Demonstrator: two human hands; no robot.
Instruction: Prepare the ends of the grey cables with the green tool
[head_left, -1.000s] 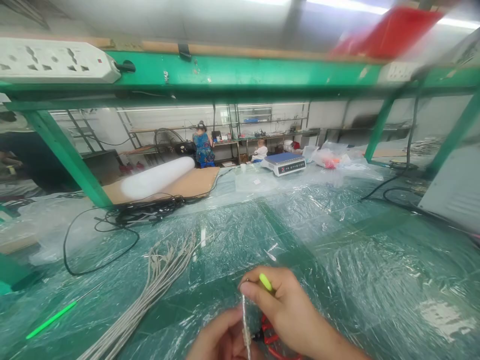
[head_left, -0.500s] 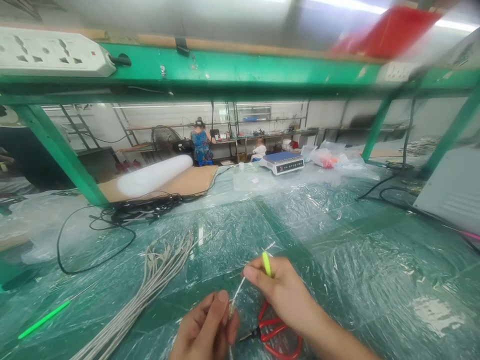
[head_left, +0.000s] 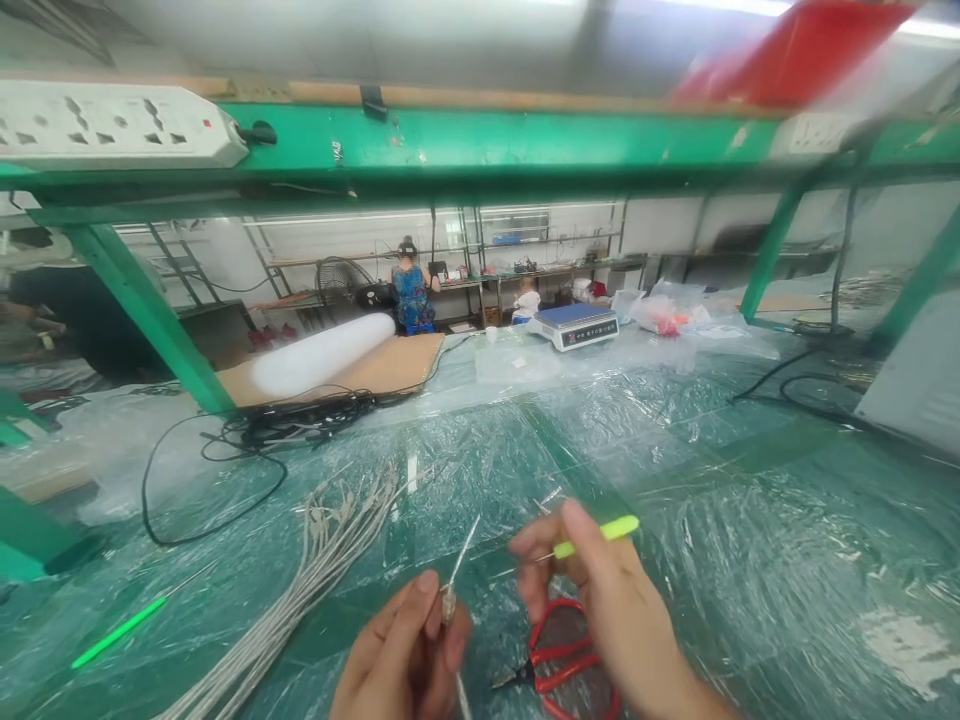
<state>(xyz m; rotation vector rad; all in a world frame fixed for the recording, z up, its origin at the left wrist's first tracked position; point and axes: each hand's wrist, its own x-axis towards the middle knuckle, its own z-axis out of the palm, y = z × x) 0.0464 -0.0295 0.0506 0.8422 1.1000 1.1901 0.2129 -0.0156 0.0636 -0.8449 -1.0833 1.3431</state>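
My left hand (head_left: 401,655) pinches a thin grey cable (head_left: 453,585) near its end, with a bare tip pointing up. My right hand (head_left: 600,610) holds a small yellow-green tool (head_left: 600,532) between thumb and fingers, its tip pointing left toward the cable end but apart from it. Red-handled pliers (head_left: 559,665) lie on the plastic-covered green table (head_left: 712,520) under my right hand. A bundle of grey cables (head_left: 315,570) lies to the left of my hands.
A second green tool (head_left: 120,630) lies at the far left. Black cords (head_left: 247,440) coil by the green frame leg (head_left: 150,310). A white roll (head_left: 322,355), a scale (head_left: 577,325) and plastic bags (head_left: 675,315) sit farther back. A person (head_left: 411,290) works in the distance.
My right hand has turned the yellow-green tool from upright to nearly level and drawn it away to the right. My left hand has raised the cable end slightly.
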